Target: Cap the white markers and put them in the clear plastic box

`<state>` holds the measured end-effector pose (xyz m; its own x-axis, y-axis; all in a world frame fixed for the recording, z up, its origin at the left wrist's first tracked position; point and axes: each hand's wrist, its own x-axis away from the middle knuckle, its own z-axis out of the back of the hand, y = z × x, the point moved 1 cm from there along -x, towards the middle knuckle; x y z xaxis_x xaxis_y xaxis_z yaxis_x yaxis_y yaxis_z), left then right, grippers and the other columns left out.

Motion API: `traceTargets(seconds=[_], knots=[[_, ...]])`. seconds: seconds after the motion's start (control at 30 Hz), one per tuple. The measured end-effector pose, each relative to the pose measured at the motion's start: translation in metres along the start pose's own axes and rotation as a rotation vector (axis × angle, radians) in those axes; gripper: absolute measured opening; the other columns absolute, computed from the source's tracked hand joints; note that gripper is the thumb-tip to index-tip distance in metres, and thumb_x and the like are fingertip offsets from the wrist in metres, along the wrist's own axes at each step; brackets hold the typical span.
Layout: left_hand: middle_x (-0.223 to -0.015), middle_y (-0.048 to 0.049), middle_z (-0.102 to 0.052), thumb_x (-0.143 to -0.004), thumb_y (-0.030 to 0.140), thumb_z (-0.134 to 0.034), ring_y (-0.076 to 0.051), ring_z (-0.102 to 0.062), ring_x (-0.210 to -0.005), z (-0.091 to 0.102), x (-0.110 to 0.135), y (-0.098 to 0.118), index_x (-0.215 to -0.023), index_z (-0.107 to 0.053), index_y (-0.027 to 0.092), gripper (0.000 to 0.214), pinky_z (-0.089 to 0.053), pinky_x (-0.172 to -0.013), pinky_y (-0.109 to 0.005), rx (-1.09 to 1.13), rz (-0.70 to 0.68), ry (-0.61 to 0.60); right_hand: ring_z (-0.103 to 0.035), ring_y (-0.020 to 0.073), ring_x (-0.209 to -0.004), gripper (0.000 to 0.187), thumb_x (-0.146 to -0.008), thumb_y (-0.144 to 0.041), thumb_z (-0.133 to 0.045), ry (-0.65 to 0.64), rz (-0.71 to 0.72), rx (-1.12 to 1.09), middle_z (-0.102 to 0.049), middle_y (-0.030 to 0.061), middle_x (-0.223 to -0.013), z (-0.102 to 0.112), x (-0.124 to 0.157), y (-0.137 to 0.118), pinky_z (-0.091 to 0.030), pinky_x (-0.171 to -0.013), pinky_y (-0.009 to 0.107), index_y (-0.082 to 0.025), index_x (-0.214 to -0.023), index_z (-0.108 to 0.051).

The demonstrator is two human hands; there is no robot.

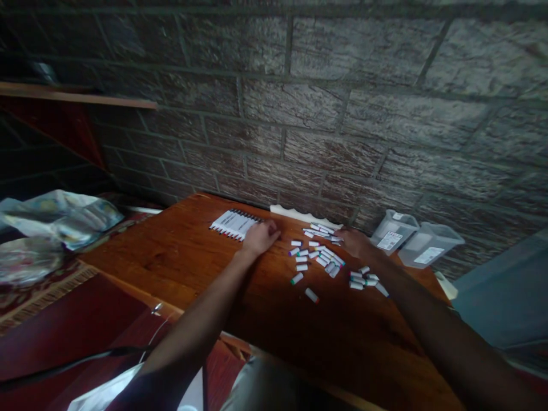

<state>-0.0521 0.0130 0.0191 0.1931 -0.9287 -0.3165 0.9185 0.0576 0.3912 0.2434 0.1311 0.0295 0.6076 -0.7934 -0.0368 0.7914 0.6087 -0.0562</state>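
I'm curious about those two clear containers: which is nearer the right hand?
The left container in view; the right container sits on its far side from the right hand.

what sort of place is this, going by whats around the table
Most likely a room in a home, though I can't be sure: there's a fringed cloth at the left, a wooden table, and a wall with a rough brick or stone-block look behind it.
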Motion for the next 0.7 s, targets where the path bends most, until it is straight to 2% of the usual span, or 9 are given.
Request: traceTargets(seconds=[0.17,0.27,0.37,0.47,0.57,0.63,0.7], knots=[[-0.074,-0.0002,-0.069,-0.087,0.039,-0.054,-0.013,-0.060,-0.065,-0.011,0.004,0.014,-0.084,-0.065,0.021,0.021,-0.039,-0.060,-0.022,0.161,-0.281,-0.132,-0.065,0.0207,-0.098,0.021,-0.088,-0.030,-0.058,-0.069,0.084,0.026,-0.070,0.0090,-0.107,-0.002,-0.005,0.001,-0.045,-0.083,0.025,-0.019,-0.101,-0.070],[-0.072,0.0007,-0.069,-0.087,0.039,-0.053,-0.011,-0.058,-0.061,-0.012,0.006,0.018,-0.082,-0.065,0.020,0.023,-0.037,-0.059,-0.022,0.184,-0.350,-0.177,-0.065,0.0205,-0.096,0.022,-0.088,-0.028,-0.057,-0.076,0.111,0.034,-0.070,0.0099,-0.105,-0.004,-0.007,0.002,-0.045,-0.083,0.025,-0.018,-0.103,-0.069],[-0.071,0.0002,-0.069,-0.087,0.040,-0.054,-0.011,-0.057,-0.061,-0.006,0.005,0.013,-0.081,-0.066,0.020,0.024,-0.037,-0.058,-0.022,0.183,-0.361,-0.176,-0.063,0.0216,-0.102,0.023,-0.087,-0.026,-0.058,-0.062,0.136,0.033,-0.068,0.0113,-0.112,-0.006,-0.009,0.004,-0.044,-0.088,0.026,-0.018,-0.106,-0.069],[-0.073,-0.0015,-0.070,-0.087,0.043,-0.052,-0.013,-0.058,-0.063,0.006,0.000,0.000,-0.079,-0.067,0.020,0.029,-0.038,-0.059,-0.022,0.175,-0.270,-0.097,-0.064,0.0209,-0.101,0.022,-0.086,-0.023,-0.057,-0.063,0.150,0.025,-0.069,0.0104,-0.110,-0.008,-0.009,0.007,-0.045,-0.087,0.026,-0.018,-0.104,-0.069],[-0.077,-0.0036,-0.071,-0.088,0.044,-0.049,-0.016,-0.062,-0.068,0.021,-0.005,-0.020,-0.083,-0.069,0.020,0.031,-0.040,-0.062,-0.024,0.120,-0.074,0.062,-0.066,0.0204,-0.094,0.021,-0.086,-0.023,-0.058,-0.067,0.149,0.013,-0.071,0.0086,-0.104,-0.009,-0.010,0.008,-0.046,-0.083,0.026,-0.018,-0.104,-0.067],[-0.082,-0.0054,-0.073,-0.089,0.044,-0.047,-0.018,-0.064,-0.074,0.027,-0.007,-0.031,-0.087,-0.070,0.020,0.033,-0.042,-0.064,-0.025,0.069,0.072,0.172,-0.065,0.0210,-0.097,0.023,-0.086,-0.026,-0.058,-0.056,0.161,0.003,-0.070,0.0094,-0.108,-0.009,-0.010,0.008,-0.046,-0.085,0.026,-0.018,-0.106,-0.067],[-0.087,-0.0080,-0.073,-0.090,0.043,-0.044,-0.020,-0.066,-0.080,0.031,-0.008,-0.039,-0.091,-0.070,0.019,0.035,-0.044,-0.069,-0.026,0.037,0.160,0.236,-0.064,0.0213,-0.102,0.025,-0.086,-0.025,-0.058,-0.039,0.182,-0.007,-0.068,0.0103,-0.113,-0.008,-0.009,0.007,-0.045,-0.089,0.026,-0.018,-0.109,-0.067]])
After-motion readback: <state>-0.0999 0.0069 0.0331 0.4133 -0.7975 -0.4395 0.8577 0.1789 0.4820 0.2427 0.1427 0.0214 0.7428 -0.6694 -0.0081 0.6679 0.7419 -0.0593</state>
